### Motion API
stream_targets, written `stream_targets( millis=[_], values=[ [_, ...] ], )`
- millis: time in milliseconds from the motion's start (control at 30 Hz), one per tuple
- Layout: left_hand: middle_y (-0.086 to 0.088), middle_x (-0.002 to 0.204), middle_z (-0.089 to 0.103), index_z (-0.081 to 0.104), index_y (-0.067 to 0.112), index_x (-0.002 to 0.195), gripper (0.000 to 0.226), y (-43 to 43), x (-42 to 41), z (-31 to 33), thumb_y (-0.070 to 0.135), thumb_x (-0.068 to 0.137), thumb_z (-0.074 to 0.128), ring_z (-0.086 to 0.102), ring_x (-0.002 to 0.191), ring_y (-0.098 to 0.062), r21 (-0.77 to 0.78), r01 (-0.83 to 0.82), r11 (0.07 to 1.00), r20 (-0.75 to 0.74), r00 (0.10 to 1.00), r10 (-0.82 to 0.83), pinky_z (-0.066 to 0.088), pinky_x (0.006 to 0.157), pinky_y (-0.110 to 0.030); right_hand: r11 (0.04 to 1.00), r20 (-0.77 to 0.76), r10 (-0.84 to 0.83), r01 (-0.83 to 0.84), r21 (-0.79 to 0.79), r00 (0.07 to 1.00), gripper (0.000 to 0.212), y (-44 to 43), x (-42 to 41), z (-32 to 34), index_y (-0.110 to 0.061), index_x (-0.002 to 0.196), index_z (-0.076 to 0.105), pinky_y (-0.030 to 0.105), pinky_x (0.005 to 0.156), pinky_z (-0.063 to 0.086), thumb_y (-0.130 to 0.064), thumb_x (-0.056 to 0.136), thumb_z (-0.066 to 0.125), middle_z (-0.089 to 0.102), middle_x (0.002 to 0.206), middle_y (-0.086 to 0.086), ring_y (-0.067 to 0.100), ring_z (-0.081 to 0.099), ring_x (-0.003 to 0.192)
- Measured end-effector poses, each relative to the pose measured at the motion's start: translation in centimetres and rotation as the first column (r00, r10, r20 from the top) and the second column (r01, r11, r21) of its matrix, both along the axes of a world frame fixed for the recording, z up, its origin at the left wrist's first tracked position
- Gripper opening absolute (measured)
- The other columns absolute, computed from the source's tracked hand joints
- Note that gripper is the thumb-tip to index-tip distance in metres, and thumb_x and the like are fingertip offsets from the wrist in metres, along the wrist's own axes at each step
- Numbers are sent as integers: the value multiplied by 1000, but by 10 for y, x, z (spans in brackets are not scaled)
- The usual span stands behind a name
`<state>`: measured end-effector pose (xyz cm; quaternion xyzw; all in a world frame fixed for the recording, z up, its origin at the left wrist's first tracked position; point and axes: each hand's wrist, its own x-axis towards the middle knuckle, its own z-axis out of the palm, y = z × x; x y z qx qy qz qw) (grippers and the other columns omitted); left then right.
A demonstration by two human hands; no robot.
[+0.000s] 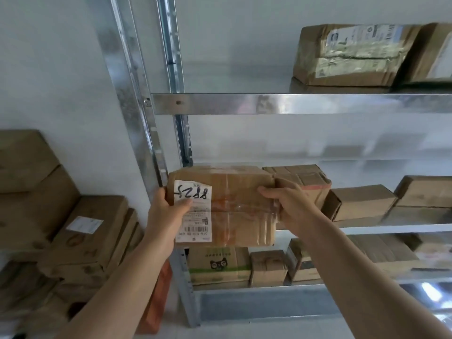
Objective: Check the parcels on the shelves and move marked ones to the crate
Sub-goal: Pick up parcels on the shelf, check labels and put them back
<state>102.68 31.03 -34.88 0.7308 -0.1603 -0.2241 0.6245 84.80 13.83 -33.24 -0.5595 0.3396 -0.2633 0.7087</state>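
Note:
I hold a brown cardboard parcel (234, 206) in front of the metal shelf unit (293, 104), at the height of the middle shelf. A white shipping label (193, 211) on its left side carries black handwritten digits, upside down to me. My left hand (168, 211) grips the parcel's left edge, thumb on the label. My right hand (286, 204) grips its right edge, thumb on the front face. More parcels (362, 201) sit on the middle shelf to the right. No crate is in view.
Two taped parcels (349, 55) sit on the upper shelf at the right. Small boxes (220, 265) line the lower shelf, one with a cat face. A stack of large cartons (73, 231) stands at the left against the white wall, with an orange box (159, 297) beside it.

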Motion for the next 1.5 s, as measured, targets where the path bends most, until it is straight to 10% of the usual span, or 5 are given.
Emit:
stream_targets(
  millis=[833,967,1100,1233,1500],
  values=[
    [-12,100,66,53,6,125,27,-83,19,-52,16,99,57,63,82,-19,173,-217,961,-258,931,257,54,77,-32,976,-389,-138,59,-208,911,29,-53,72,-73,-15,119,66,36,76,60,-7,91,65,71,102,2,20,67,91],
    [2,99,62,47,22,115,19,-80,-1,-33,11,100,53,66,90,-20,112,-207,972,-39,976,213,54,71,-32,975,-425,-146,57,-214,893,21,-47,74,-66,-14,112,68,37,74,61,-9,93,61,70,96,3,20,66,85],
    [2,130,58,51,16,139,40,-79,-15,-15,10,99,51,59,116,-20,47,-141,989,142,981,133,50,102,-43,937,-387,-247,116,-330,889,18,-37,56,-44,-13,85,68,34,61,56,-3,91,55,68,80,3,20,66,74],
    [-3,130,60,55,13,136,38,-97,-31,-6,9,99,53,59,116,-22,-15,-18,1000,128,992,20,50,102,-44,879,-308,-362,212,-427,880,32,-35,36,-28,-9,111,75,43,89,59,0,92,50,75,109,7,27,69,101],
    [0,123,61,55,16,133,32,-154,-87,-11,17,101,53,63,101,-17,-33,169,985,70,984,-166,56,86,-34,820,-234,-466,317,-477,853,37,-79,-32,-22,-19,124,69,26,69,60,0,95,57,69,120,-7,1,61,77]
  ],
)
